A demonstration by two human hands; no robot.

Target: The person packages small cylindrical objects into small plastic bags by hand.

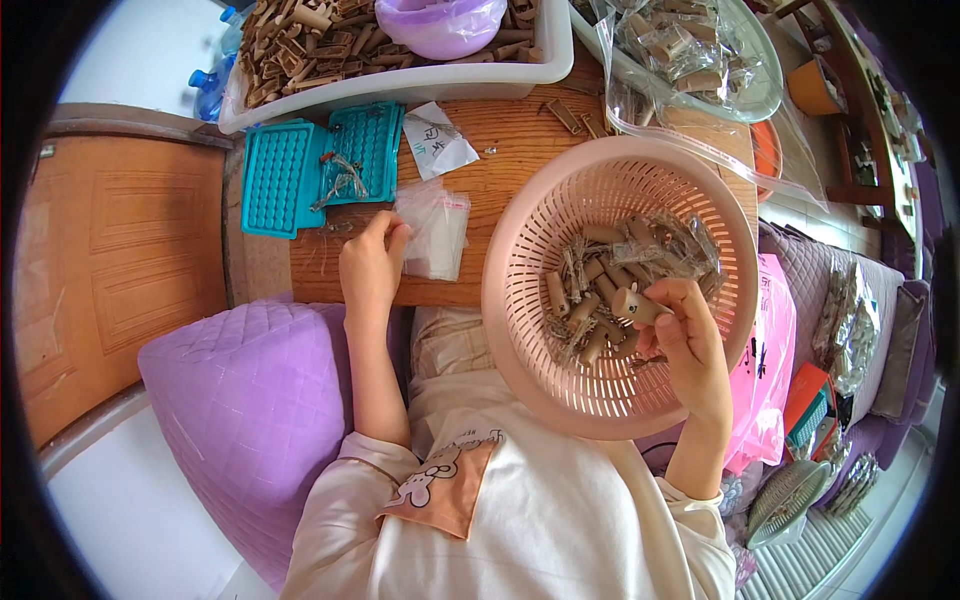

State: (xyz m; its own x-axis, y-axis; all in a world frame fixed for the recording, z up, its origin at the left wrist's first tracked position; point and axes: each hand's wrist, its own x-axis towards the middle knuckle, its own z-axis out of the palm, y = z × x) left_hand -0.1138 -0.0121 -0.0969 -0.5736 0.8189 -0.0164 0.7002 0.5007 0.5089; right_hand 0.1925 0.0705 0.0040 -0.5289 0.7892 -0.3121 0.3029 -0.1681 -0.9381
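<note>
Brown cylinder (637, 306) is seemingly being picked, right hand (690, 350) clamping it; left hand (371, 265), grip unclear, next likely needing a bag (437, 240).

The basket (498, 300) is pale pink; the tubes (632, 306), tan; the trays (283, 180), teal; the table (505, 170), brown wood grain; the cover (250, 390), purple quilted diamonds; the shirt (570, 510), cream; the bag (765, 370), bright pink.

A cream shirt (560, 530), lower centre, has short sleeves (375, 462) and an orange-brown patch (455, 505) with a white cartoon animal (415, 487) beneath dark lettering (482, 438).
</note>
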